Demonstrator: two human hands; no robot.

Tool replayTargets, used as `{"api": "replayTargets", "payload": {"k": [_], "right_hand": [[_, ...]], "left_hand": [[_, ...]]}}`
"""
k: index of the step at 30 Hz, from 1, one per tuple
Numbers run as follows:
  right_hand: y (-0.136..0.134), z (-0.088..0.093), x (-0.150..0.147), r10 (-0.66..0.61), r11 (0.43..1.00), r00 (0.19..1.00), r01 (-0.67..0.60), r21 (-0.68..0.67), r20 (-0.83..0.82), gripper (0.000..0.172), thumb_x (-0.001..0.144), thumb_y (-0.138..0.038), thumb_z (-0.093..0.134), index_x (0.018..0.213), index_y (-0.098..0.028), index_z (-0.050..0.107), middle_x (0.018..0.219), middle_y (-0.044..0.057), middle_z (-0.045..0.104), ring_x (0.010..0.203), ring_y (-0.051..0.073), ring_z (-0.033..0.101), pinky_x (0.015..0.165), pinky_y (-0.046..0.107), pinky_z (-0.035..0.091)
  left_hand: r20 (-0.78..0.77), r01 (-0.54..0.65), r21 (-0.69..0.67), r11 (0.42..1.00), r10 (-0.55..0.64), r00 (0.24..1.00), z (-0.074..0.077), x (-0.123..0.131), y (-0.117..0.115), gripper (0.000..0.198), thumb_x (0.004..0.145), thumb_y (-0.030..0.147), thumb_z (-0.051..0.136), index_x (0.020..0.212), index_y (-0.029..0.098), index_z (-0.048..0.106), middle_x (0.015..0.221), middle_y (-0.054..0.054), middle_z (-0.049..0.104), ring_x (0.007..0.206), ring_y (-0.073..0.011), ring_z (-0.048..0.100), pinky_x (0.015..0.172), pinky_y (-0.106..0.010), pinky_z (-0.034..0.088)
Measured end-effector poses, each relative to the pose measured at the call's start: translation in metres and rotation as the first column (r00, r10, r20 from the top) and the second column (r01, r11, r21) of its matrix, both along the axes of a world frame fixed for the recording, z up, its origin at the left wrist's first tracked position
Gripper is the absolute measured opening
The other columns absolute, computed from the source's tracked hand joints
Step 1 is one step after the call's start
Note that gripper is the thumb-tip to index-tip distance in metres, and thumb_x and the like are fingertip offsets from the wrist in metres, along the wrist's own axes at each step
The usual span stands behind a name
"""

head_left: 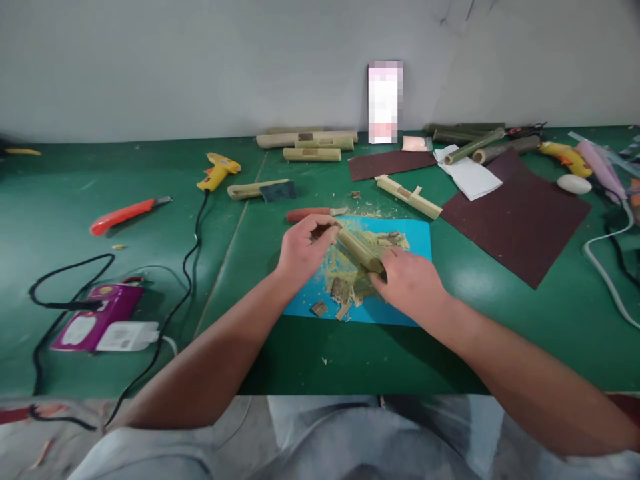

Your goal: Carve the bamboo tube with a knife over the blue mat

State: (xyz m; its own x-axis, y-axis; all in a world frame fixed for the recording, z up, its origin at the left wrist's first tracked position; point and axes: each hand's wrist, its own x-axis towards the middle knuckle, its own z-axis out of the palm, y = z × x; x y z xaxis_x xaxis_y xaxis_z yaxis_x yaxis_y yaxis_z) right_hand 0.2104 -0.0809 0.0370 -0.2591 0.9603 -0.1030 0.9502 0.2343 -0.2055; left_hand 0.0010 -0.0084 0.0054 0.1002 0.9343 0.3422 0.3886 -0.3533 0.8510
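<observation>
A short bamboo tube (359,248) is held at a slant between both hands, above a blue sheet (417,233). My left hand (306,248) is closed on its far left end, while my right hand (407,277) grips the near right end. Pale shavings (345,270) and broken bamboo chips (342,289) lie on the sheet below. Just beyond my left hand rests a knife with a red-brown handle (307,214). Another cut bamboo piece (409,197) lies past the sheet's upper right edge.
On the green table (150,160) are a yellow glue gun (218,173), a red utility knife (127,215) and a purple power strip (103,317) with cords. Brown sandpaper (520,227), several bamboo tubes (313,155) and a phone (385,100) are farther back.
</observation>
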Motion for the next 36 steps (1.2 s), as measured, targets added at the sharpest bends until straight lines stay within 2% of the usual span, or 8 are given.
{"api": "replayTargets", "payload": {"k": [6,9,12,15,20,24,32,36], "right_hand": [[0.0,0.0001,-0.0001,-0.013,1.0,1.0,0.013,0.002,-0.021,0.022,0.096,-0.032,0.054,0.102,-0.016,0.067,0.101,0.012,0.071,0.088,0.025,0.067,0.065,0.034,0.042],[0.0004,-0.0016,0.0002,-0.011,1.0,1.0,0.011,0.002,-0.026,0.022,0.096,-0.034,0.055,0.102,-0.016,0.067,0.1,0.012,0.071,0.085,0.025,0.067,0.063,0.034,0.041],[0.0006,-0.0036,0.0005,-0.001,1.0,1.0,0.002,0.015,-0.021,0.022,0.097,-0.034,0.054,0.102,-0.016,0.066,0.102,0.012,0.07,0.085,0.024,0.067,0.062,0.034,0.04],[0.0007,-0.0046,0.0006,0.001,1.0,1.0,-0.001,0.022,-0.015,0.022,0.097,-0.034,0.053,0.101,-0.016,0.066,0.102,0.012,0.071,0.084,0.024,0.067,0.061,0.033,0.04],[0.0011,-0.0048,0.001,0.003,1.0,1.0,-0.003,0.01,-0.015,0.023,0.097,-0.034,0.052,0.103,-0.016,0.066,0.103,0.011,0.071,0.085,0.024,0.067,0.061,0.034,0.04],[0.0012,-0.0056,0.0014,0.003,1.0,1.0,-0.002,0.016,-0.02,0.023,0.097,-0.034,0.052,0.104,-0.017,0.066,0.105,0.011,0.071,0.086,0.024,0.067,0.061,0.033,0.039],[0.0014,-0.0084,0.002,0.002,0.999,0.999,0.0,0.043,-0.05,0.02,0.096,-0.033,0.054,0.101,-0.017,0.065,0.101,0.01,0.071,0.083,0.024,0.067,0.059,0.033,0.036],[0.0016,-0.009,0.0018,-0.001,0.999,0.998,0.004,0.035,-0.06,0.02,0.096,-0.034,0.054,0.1,-0.017,0.065,0.1,0.01,0.071,0.082,0.023,0.066,0.058,0.032,0.034]], "left_hand": [[0.142,-0.029,-0.05,0.998,0.036,0.989,-0.001,0.0019,0.0024,0.004,0.092,0.021,0.063,0.093,0.017,0.066,0.08,-0.002,0.071,0.057,-0.0078,0.061,0.057,-0.021,0.052],[0.107,-0.029,-0.046,0.999,0.033,0.994,-0.0022,0.0008,0.0035,0.005,0.093,0.021,0.063,0.094,0.017,0.066,0.079,-0.002,0.071,0.057,-0.0081,0.061,0.055,-0.021,0.051],[-0.048,-0.025,0.093,0.995,0.029,0.998,-0.0022,-0.003,0.0057,0.007,0.091,0.02,0.066,0.095,0.018,0.072,0.095,-0.005,0.075,0.083,-0.0138,0.07,0.067,-0.024,0.055],[-0.161,0.028,0.204,0.979,0.005,0.987,-0.0008,-0.0063,0.0071,0.009,0.09,0.019,0.068,0.096,0.02,0.075,0.107,-0.006,0.075,0.105,-0.0189,0.069,0.077,-0.026,0.057],[-0.151,0.083,0.206,0.975,-0.053,0.987,-0.0009,-0.0051,0.0027,0.019,0.087,0.018,0.07,0.106,0.019,0.074,0.109,-0.006,0.074,0.082,-0.0124,0.068,0.071,-0.025,0.057],[-0.173,0.101,0.243,0.965,-0.059,0.983,-0.0012,-0.0037,-0.0015,0.036,0.087,0.016,0.069,0.123,0.02,0.069,0.111,-0.005,0.073,0.083,-0.0123,0.069,0.074,-0.026,0.058],[-0.249,0.166,0.358,0.919,-0.078,0.965,0.0075,-0.0032,0.0006,0.008,0.091,0.021,0.067,0.087,0.019,0.072,0.093,-0.005,0.074,0.09,-0.0177,0.069,0.073,-0.028,0.056],[-0.173,0.054,0.19,0.98,-0.021,0.985,-0.0002,-0.0023,0.0011,0.005,0.09,0.022,0.069,0.091,0.02,0.073,0.082,-0.001,0.07,0.075,-0.0136,0.065,0.068,-0.026,0.053]]}}
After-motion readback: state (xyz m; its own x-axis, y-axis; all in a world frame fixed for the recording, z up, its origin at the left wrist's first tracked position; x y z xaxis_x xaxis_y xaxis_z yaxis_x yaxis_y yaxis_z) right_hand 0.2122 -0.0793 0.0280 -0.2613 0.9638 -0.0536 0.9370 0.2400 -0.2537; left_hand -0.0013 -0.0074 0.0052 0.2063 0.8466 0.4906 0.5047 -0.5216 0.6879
